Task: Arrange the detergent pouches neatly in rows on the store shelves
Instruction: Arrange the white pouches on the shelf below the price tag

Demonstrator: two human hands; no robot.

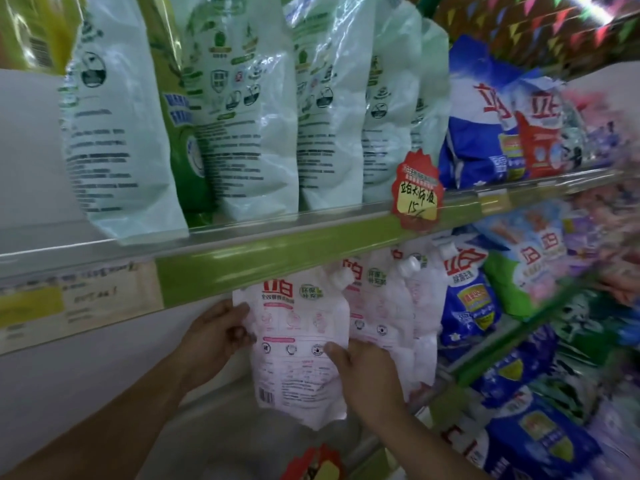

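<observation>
A white and pink detergent pouch [296, 341] stands upright at the left end of a row on the middle shelf. My left hand [216, 337] grips its left edge, thumb on the front. My right hand [367, 374] holds its lower right side, thumb pressed on the front. Behind it to the right stand more white and pink spouted pouches [391, 306]. Pale green pouches [242, 109] stand in a row on the shelf above.
A green shelf rail [277, 258] with a red and yellow price tag [415, 192] runs just above the held pouch. Blue pouches [474, 299] fill the shelves to the right. The shelf to the left shows a bare white back wall [69, 368].
</observation>
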